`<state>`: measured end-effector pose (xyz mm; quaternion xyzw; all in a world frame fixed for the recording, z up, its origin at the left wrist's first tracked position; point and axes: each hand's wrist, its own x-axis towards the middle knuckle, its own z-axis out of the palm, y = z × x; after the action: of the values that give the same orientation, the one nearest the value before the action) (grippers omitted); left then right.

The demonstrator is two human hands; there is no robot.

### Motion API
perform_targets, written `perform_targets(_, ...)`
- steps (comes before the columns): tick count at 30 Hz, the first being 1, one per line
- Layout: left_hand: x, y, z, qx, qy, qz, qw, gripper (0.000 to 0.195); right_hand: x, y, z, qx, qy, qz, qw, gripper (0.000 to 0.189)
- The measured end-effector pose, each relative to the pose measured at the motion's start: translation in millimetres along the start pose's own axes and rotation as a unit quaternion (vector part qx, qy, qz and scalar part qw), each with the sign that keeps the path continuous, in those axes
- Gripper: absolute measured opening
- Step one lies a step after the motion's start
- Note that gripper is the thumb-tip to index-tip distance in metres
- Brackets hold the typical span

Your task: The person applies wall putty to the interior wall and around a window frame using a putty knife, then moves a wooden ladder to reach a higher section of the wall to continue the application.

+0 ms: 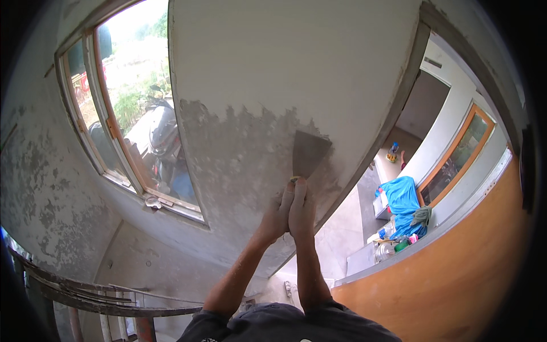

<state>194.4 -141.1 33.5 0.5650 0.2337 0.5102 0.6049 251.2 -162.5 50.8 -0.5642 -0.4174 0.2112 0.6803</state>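
Both hands grip the handle of a wide putty knife, a scraper with a flared grey blade [310, 152]. My left hand [273, 213] and my right hand [302, 209] press together around it, thumbs side by side near the yellowish collar. Blade upward, the tool lies against a wall [290, 55] whose upper part has a smooth pale coat. Around and below the blade edge, a rough grey scraped patch [235, 145] spreads left toward the window, with a ragged upper border. The handle itself is mostly hidden by my fingers.
Left stands a window [132, 107] with a motorbike [164, 132] outside. A doorway edge [384, 141] borders the wall at right, with blue sheeting [401, 201] over items beyond. An orange-brown wooden panel [440, 265] curves along the lower right. A ladder-like frame [107, 305] stands lower left.
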Motion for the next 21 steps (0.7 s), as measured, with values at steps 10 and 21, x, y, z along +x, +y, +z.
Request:
perform_targets(10, -4, -1, 2, 0.004, -0.019, -0.023, 1.0, 0.046, 5, 6, -3, -0.022, 0.008, -0.058, 0.998, 0.042)
perform_targets(21, -2, 0, 12, -0.011, -0.001, 0.04, 0.999, 0.05, -2, -1, -10, -0.033, 0.018, -0.061, 0.997, 0.042)
